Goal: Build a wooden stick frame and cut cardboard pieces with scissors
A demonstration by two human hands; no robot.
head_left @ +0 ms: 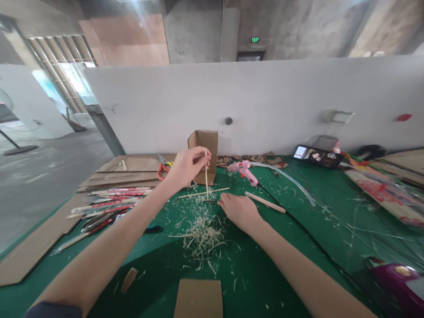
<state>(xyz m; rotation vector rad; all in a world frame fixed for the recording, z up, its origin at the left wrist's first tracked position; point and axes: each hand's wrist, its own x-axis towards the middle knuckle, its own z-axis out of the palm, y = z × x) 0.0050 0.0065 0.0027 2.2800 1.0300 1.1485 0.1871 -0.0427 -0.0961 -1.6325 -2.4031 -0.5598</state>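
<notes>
By the pinched fingers of the left hand (190,168), a thin pale wooden stick (206,181) was held upright; by the right hand (240,212), a slim dark tool (212,202) was grasped beside its foot, toward the green table (155,269)'s far edge.

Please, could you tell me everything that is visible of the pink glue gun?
The glue gun looks like smooth pink plastic, with a small orange-red part at its underside. It lies on the green tabletop, its handle pointing to the lower right of the picture. A black cable runs from the handle end. A clear tube curves away close beside it; I cannot tell if they touch. No hand is on it.
</notes>
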